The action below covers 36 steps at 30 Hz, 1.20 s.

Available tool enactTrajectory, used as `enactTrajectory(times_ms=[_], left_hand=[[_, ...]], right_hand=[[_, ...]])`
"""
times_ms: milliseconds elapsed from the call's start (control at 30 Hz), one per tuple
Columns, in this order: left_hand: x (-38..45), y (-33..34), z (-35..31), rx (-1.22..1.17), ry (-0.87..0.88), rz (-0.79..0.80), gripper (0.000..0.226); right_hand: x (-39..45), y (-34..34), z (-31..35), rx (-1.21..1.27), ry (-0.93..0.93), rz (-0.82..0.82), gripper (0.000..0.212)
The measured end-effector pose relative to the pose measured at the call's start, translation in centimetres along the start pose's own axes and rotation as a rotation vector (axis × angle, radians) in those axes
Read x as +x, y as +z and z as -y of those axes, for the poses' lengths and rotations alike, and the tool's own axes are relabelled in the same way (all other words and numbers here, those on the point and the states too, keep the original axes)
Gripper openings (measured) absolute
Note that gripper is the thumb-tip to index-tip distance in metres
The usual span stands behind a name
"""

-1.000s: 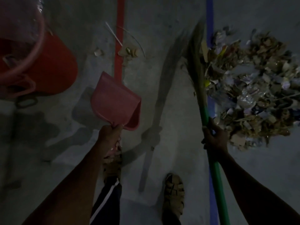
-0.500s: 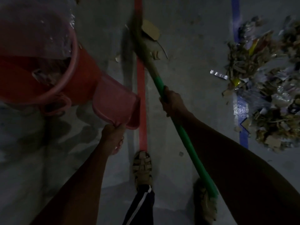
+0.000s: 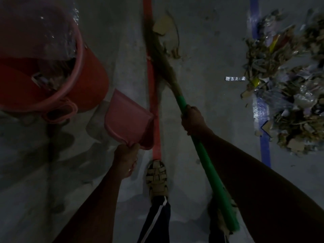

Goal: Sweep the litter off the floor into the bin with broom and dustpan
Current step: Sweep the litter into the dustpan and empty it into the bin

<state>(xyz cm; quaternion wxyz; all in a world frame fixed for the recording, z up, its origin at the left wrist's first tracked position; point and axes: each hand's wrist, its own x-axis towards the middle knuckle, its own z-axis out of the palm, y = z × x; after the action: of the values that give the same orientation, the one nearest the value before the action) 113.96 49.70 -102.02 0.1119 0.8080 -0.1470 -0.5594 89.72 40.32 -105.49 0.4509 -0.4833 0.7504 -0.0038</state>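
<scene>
Nearest: two feet on the grey concrete floor, a woven tan sandal on the left one, dark trouser leg with a white stripe above it. The other foot sits under the broom's handle end, too dark to detail.

Left hand: forearm reaches forward, fingers wrapped tight round the dustpan's handle. Dustpan is pink smooth plastic, flat scoop shape with a raised lip, tilted with its mouth toward the bin. Whether it touches the floor, cannot tell.

Right hand: fist closed round the broom, gripping the smooth green plastic shaft just below the brush. Shaft runs diagonally from lower right up to the left. Brush end is brown bundled fibre, blurred, lying across the red floor stripe.

Loose scraps of cardboard and twigs lie beside the bristles.

Bin: red round plastic bucket, pink rim and handle lug, clear crinkled plastic liner, upper left, just beside the dustpan.

Far right: main litter pile, shredded paper, card and foil, straddling the blue stripe, well apart from the broom.
</scene>
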Motion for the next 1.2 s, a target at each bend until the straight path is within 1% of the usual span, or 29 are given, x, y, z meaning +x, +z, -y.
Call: enactTrajectory(times_ms=[100, 267, 333, 433, 533, 633, 733, 800, 867, 933, 967, 1033, 1133, 1200], left_hand=[[-0.2, 0.4, 0.0, 0.001, 0.021, 0.0, 0.043], [-1.0, 1.9, -0.4, 0.047, 0.071, -0.003, 0.042], [-1.2, 2.5, -0.6, 0.067, 0.08, -0.002, 0.042], [-1.5, 3.9, -0.8, 0.068, 0.1, 0.005, 0.039], [-2.5, 5.8, -0.7, 0.079, 0.103, 0.031, 0.04], [-3.4, 7.8, -0.2, 0.104, 0.106, 0.067, 0.045], [-4.5, 9.6, 0.3, 0.142, 0.128, 0.082, 0.05], [-5.2, 10.6, 0.6, 0.181, 0.136, 0.08, 0.05], [-5.8, 11.7, 1.1, 0.205, 0.141, 0.091, 0.047], [-6.3, 12.6, 1.7, 0.229, 0.158, 0.095, 0.046], [-6.5, 12.9, 2.0, 0.239, 0.173, 0.096, 0.046], [-7.1, 13.8, 2.8, 0.267, 0.204, 0.113, 0.045], [-8.2, 15.1, 4.1, 0.316, 0.23, 0.122, 0.046], [-9.2, 16.4, 5.1, 0.331, 0.23, 0.106, 0.047]], right_hand=[[-1.2, -2.2, -4.2, 0.104, 0.15, -0.054, 0.029], [-3.5, -6.4, -11.3, 0.086, 0.273, -0.213, 0.025], [-4.5, -7.6, -13.6, 0.069, 0.309, -0.287, 0.026], [-6.5, -8.7, -15.8, 0.049, 0.301, -0.37, 0.027], [-9.1, -8.4, -17.6, -0.041, 0.154, -0.448, 0.029], [-11.4, -7.7, -18.8, -0.057, 0.033, -0.445, 0.038], [-13.4, -6.6, -21.0, -0.003, -0.039, -0.343, 0.051], [-14.2, -6.0, -22.9, -0.012, -0.046, -0.262, 0.055], [-14.9, -6.0, -25.1, -0.008, 0.032, -0.186, 0.052], [-15.6, -6.6, -27.3, 0.05, 0.182, -0.122, 0.046], [-15.9, -6.9, -28.2, 0.081, 0.247, -0.123, 0.044], [-16.8, -7.7, -30.3, 0.082, 0.305, -0.21, 0.042], [-18.3, -8.6, -33.1, -0.028, 0.237, -0.351, 0.054], [-20.0, -9.1, -35.0, -0.051, 0.171, -0.39, 0.059]])
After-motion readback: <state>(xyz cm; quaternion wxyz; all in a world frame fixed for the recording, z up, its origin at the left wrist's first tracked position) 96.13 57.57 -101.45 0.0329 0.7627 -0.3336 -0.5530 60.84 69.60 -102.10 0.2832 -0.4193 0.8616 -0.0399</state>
